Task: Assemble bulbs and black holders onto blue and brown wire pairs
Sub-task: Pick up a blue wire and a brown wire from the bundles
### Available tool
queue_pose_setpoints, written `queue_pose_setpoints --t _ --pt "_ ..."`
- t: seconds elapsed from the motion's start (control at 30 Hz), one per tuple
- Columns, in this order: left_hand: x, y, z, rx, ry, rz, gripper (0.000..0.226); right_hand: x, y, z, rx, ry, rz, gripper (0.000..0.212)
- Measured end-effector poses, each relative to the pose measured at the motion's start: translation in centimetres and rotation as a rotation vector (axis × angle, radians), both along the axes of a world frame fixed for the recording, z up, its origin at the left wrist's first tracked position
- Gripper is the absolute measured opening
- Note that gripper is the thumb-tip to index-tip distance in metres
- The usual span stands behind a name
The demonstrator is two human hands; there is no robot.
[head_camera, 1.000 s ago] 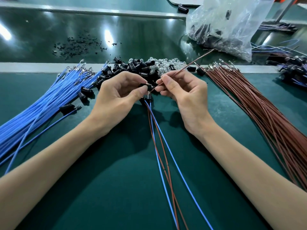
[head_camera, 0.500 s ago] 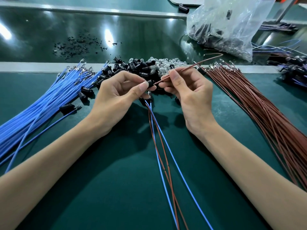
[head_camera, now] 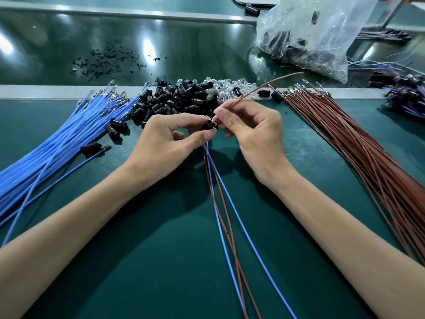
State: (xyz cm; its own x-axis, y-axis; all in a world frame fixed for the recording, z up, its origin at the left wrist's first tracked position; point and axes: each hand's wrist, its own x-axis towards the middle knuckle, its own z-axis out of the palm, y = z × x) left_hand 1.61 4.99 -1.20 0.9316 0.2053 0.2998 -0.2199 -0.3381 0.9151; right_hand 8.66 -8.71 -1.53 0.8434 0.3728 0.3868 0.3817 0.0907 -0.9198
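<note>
Black plastic holder, small and cylindrical, is pinched by the left hand above the middle of the green mat. The right hand pinches a thin brown wire just beside it — a skewed push could buckle the wire's tip, or the holder could slip free.
</note>
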Motion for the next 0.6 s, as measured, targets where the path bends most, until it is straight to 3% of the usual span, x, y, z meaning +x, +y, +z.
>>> queue_pose_setpoints --t 0.3,0.43,0.6 --pt "-0.01 0.14 0.01 0.086 0.0 0.009 0.019 0.1 -0.04 0.05 -0.115 0.017 0.065 0.014" --pt "0.12 0.05 -0.14 0.046 0.011 0.047 0.014 0.39 -0.22 0.37 0.156 0.268 0.092 0.008" --pt "-0.16 0.01 -0.02 0.14 0.003 0.009 0.011 0.64 -0.18 -0.17 0.076 0.139 0.048 0.023"
